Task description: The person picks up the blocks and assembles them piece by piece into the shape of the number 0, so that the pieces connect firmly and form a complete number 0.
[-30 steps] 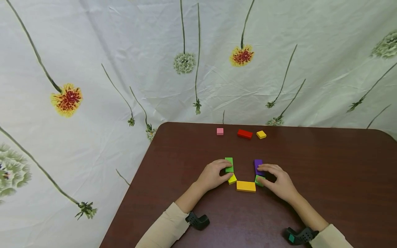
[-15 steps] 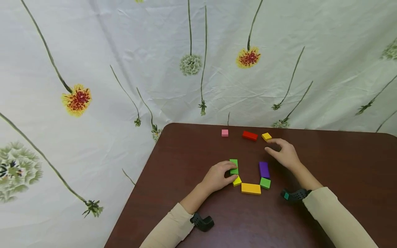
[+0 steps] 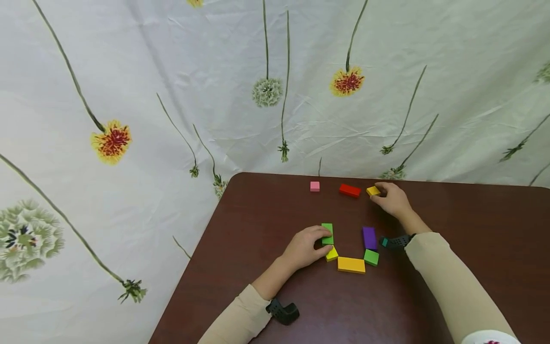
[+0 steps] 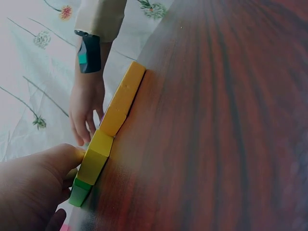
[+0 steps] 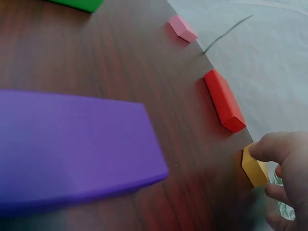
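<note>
My right hand (image 3: 393, 198) is at the far side of the table, thumb and fingers about a small orange-yellow block (image 3: 373, 191), which still rests on the tabletop. In the right wrist view a fingertip touches this block (image 5: 253, 166). My left hand (image 3: 304, 247) lies beside two blocks, its fingers over a green block (image 3: 327, 238) and its thumb at a small yellow block (image 3: 331, 254). An orange block (image 3: 351, 265) is to the right of the yellow one, followed by a small green block (image 3: 371, 257) and a purple block (image 3: 369, 238). Together they form a U shape.
A red block (image 3: 350, 190) and a pink block (image 3: 315, 187) lie near the far edge of the brown table (image 3: 266, 200). Behind it hangs a white cloth (image 3: 206, 57) with printed flowers. Both wrists wear dark bands.
My right hand has left the purple and small green blocks, reached away to the far edge and come to the orange-yellow block there. The left hand stays on its blocks; the head view shifted slightly.
</note>
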Available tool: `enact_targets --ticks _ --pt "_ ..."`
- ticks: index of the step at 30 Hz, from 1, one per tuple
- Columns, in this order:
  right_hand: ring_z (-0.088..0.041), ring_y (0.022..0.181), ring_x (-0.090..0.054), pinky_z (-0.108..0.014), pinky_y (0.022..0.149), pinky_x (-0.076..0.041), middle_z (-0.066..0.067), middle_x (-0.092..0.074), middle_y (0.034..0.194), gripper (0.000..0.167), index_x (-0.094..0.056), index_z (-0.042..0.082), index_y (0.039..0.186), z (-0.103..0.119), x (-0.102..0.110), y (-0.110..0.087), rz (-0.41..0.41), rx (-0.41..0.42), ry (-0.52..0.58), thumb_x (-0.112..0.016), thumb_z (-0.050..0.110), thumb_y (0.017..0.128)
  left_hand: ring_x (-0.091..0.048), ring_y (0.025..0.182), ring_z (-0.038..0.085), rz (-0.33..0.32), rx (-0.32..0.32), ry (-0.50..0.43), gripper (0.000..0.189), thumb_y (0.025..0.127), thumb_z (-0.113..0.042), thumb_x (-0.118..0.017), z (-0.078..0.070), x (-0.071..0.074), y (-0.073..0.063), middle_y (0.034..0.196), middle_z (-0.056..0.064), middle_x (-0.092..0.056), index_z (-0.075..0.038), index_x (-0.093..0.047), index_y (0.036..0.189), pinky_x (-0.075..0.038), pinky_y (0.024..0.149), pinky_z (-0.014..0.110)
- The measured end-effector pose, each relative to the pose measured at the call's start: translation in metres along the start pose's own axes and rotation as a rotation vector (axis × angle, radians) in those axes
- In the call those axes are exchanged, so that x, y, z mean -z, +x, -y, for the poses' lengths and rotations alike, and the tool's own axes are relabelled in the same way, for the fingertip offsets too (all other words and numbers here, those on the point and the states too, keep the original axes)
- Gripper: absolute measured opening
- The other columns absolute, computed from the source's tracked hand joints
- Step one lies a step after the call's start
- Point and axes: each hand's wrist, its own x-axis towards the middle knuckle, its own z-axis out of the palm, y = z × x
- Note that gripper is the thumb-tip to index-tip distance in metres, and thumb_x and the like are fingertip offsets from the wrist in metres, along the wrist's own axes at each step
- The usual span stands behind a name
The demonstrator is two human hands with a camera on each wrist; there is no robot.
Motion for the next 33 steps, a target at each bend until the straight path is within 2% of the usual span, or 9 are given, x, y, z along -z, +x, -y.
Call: enact_targets --ticks 6,8,10,14,17,21,27,33 --pt "-0.052 0.127 -0.036 -0.062 0.102 -0.033 -0.035 -0.030 0.146 0.056 -0.035 -0.011 0.144 -0.001 0.002 0.008 0.131 0.050 -0.077 -0.052 0.008 0.094 -0.059 0.113 0.019 -0.006 -0.006 0.000 0.027 0.092 -0.021 -0.069 0.000 -0.003 -0.001 0.118 0.004 -0.065 -0.009 -0.069 0.116 -0.046 0.096 0.029" --pt "-0.053 0.129 -0.033 -0.064 0.104 -0.029 -0.035 -0.028 0.147 0.055 -0.036 -0.012 0.143 0.000 0.002 0.008 0.147 0.072 -0.115 -0.050 0.004 0.093 -0.059 0.113 0.019 -0.008 -0.005 0.001 0.027 0.091 -0.021 -0.069 0.000 -0.004 -0.001 0.118 0.003 -0.065 -0.009 -0.069 0.116 -0.046 0.096 0.029" --pt "-0.054 0.129 -0.033 -0.064 0.104 -0.029 -0.036 -0.031 0.145 0.053 -0.038 -0.012 0.142 0.001 0.002 0.008 0.147 0.085 -0.145 -0.050 0.002 0.092 -0.059 0.113 0.019 -0.008 -0.004 -0.001 0.027 0.091 -0.022 -0.069 0.000 -0.005 -0.001 0.118 0.003 -0.065 -0.009 -0.069 0.116 -0.046 0.096 0.029" --pt "-0.051 0.119 -0.045 -0.061 0.097 -0.037 -0.035 -0.043 0.136 0.044 -0.048 -0.012 0.134 0.001 0.003 0.006 0.110 0.099 -0.161 -0.055 0.002 0.094 -0.059 0.113 0.018 -0.012 -0.010 0.006 0.028 0.091 -0.022 -0.070 0.001 -0.005 0.000 0.118 0.003 -0.065 -0.010 -0.069 0.116 -0.046 0.096 0.028" --pt "-0.048 0.110 -0.052 -0.058 0.092 -0.043 -0.034 -0.050 0.127 0.038 -0.054 -0.012 0.128 -0.001 0.002 0.006 0.088 0.102 -0.146 -0.060 0.004 0.094 -0.060 0.112 0.018 -0.017 -0.016 0.014 0.028 0.091 -0.023 -0.070 0.002 -0.006 0.000 0.118 0.003 -0.065 -0.010 -0.069 0.116 -0.047 0.096 0.028" --pt "-0.045 0.104 -0.054 -0.056 0.088 -0.045 -0.030 -0.054 0.119 0.035 -0.057 -0.012 0.123 -0.003 0.002 0.005 0.082 0.098 -0.117 -0.063 0.005 0.094 -0.060 0.112 0.018 -0.016 -0.014 0.008 0.028 0.091 -0.022 -0.070 0.002 -0.005 0.001 0.117 0.003 -0.066 -0.009 -0.069 0.116 -0.047 0.095 0.028" --pt "-0.044 0.106 -0.053 -0.057 0.089 -0.045 -0.029 -0.054 0.121 0.033 -0.060 -0.009 0.121 0.000 0.003 -0.002 0.071 0.139 -0.067 -0.065 0.006 0.093 -0.060 0.111 0.018 -0.011 -0.009 0.002 0.027 0.091 -0.021 -0.070 0.001 -0.003 0.000 0.117 0.003 -0.066 -0.009 -0.069 0.115 -0.047 0.095 0.028" --pt "-0.041 0.105 -0.054 -0.058 0.091 -0.044 -0.025 -0.057 0.120 0.033 -0.062 -0.007 0.121 0.008 0.002 -0.015 0.104 0.212 -0.040 -0.067 0.007 0.091 -0.061 0.109 0.019 -0.005 -0.008 -0.003 0.027 0.091 -0.021 -0.070 0.002 -0.002 0.000 0.117 0.004 -0.065 -0.009 -0.069 0.116 -0.047 0.094 0.029"
